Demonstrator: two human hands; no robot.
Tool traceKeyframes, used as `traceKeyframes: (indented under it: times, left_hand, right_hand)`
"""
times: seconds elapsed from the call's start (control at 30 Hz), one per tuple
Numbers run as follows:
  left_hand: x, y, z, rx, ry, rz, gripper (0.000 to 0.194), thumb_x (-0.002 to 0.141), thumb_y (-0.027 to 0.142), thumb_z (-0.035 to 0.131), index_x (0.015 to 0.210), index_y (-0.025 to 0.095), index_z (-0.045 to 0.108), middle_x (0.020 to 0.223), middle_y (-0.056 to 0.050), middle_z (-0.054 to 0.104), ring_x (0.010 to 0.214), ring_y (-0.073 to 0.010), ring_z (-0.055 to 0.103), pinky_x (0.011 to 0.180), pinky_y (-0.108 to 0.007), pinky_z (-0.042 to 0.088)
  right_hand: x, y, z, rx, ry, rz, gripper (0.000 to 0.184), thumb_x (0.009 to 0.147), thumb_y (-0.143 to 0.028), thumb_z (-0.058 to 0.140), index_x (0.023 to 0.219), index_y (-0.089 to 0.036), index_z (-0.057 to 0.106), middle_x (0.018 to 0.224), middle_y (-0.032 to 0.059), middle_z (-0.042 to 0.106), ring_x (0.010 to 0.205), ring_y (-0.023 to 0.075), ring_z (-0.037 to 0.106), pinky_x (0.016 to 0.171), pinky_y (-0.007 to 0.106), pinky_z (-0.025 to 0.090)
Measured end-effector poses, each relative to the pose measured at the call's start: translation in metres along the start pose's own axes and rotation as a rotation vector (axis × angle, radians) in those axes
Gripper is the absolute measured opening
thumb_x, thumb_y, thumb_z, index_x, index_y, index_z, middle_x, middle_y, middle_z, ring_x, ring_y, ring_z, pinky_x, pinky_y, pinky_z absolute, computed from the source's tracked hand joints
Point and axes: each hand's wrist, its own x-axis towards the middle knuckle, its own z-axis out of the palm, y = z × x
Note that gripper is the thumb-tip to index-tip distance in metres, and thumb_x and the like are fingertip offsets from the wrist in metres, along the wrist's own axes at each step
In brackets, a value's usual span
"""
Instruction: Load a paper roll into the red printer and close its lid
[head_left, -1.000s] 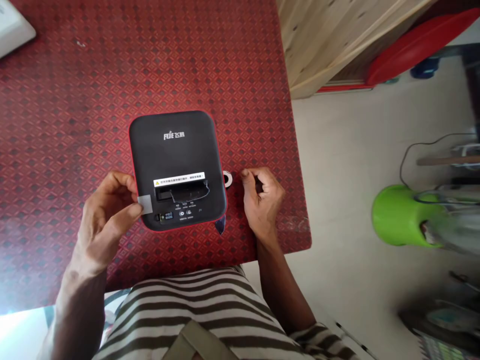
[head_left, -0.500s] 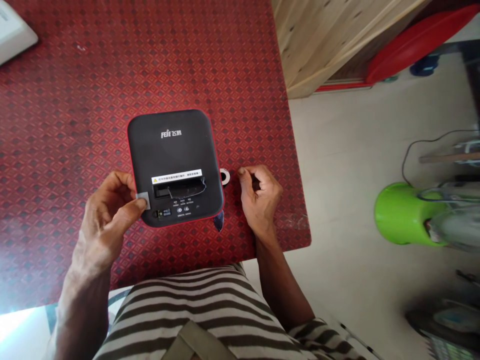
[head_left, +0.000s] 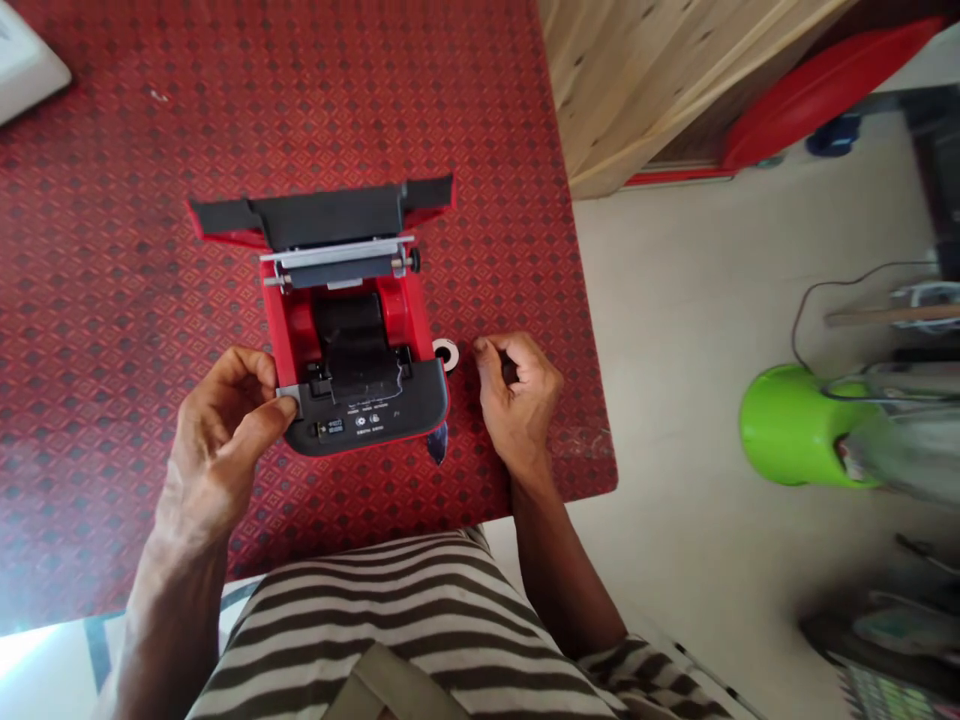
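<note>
A black and red receipt printer (head_left: 375, 410) sits on the table with its lid (head_left: 330, 215) raised at the far side. Inside lies a dark roll (head_left: 349, 330), and a torn dark strip from it crosses the front panel. My left hand (head_left: 225, 430) grips the printer's left front corner, thumb on the grey button there and fingers against the side. To the right of the printer, my right hand (head_left: 521, 395) rests on the table, fingers curled in and nothing visible in them. Between that hand and the printer is a small white roll (head_left: 446, 354).
A dark scrap (head_left: 437, 442) lies by the printer's right front corner on the red patterned table (head_left: 487, 120). At the far left corner stands a white device (head_left: 26, 60). A green bucket (head_left: 784, 425) is on the floor to the right, near a cable.
The printer's lid has swung up and away from me, exposing the roll inside. My left thumb is still on the corner button; my right hand has stayed in place.
</note>
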Motion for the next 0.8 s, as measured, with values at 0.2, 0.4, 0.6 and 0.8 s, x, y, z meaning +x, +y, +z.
traceKeyframes:
  times: [0.2, 0.4, 0.6, 0.8]
  left_hand:
    - [0.014, 0.004, -0.018, 0.071, -0.074, 0.087, 0.018, 0.085, 0.042, 0.070, 0.085, 0.024, 0.068, 0.073, -0.002, 0.057, 0.065, -0.0156, 0.050, 0.060, -0.033, 0.038]
    - [0.066, 0.003, -0.010, 0.154, 0.217, 0.388, 0.033, 0.092, 0.040, 0.064, 0.068, 0.019, 0.058, 0.062, 0.001, 0.054, 0.054, -0.0106, 0.045, 0.055, -0.031, 0.035]
    - [0.085, -0.012, 0.005, 0.297, 0.279, 0.505, 0.044, 0.098, 0.042, 0.057, 0.062, 0.019, 0.043, 0.056, 0.005, 0.036, 0.054, -0.0077, 0.028, 0.052, -0.029, 0.026]
    - [0.080, -0.015, 0.005, 0.353, 0.240, 0.484, 0.046, 0.099, 0.045, 0.055, 0.063, 0.020, 0.045, 0.057, 0.004, 0.033, 0.053, -0.0084, 0.026, 0.051, -0.030, 0.023]
  right_hand:
    - [0.025, -0.050, -0.024, -0.029, 0.019, -0.324, 0.005, 0.097, -0.020, 0.067, 0.097, -0.022, 0.071, 0.090, 0.0017, 0.074, 0.082, 0.0153, 0.068, 0.073, 0.031, 0.054]
    - [0.064, -0.114, -0.007, -0.268, -0.421, -0.680, 0.023, 0.104, -0.015, 0.051, 0.102, -0.018, 0.073, 0.102, 0.0044, 0.077, 0.089, 0.0177, 0.071, 0.080, 0.032, 0.055]
    - [0.084, -0.147, 0.025, -0.650, -0.845, -0.591, 0.030, 0.103, -0.011, 0.043, 0.115, -0.015, 0.071, 0.108, 0.0113, 0.075, 0.085, 0.0242, 0.072, 0.065, 0.034, 0.047]
    - [0.090, -0.145, 0.026, -0.683, -0.894, -0.663, 0.029, 0.103, -0.014, 0.044, 0.111, -0.016, 0.072, 0.104, 0.0122, 0.075, 0.090, 0.0259, 0.072, 0.072, 0.035, 0.048]
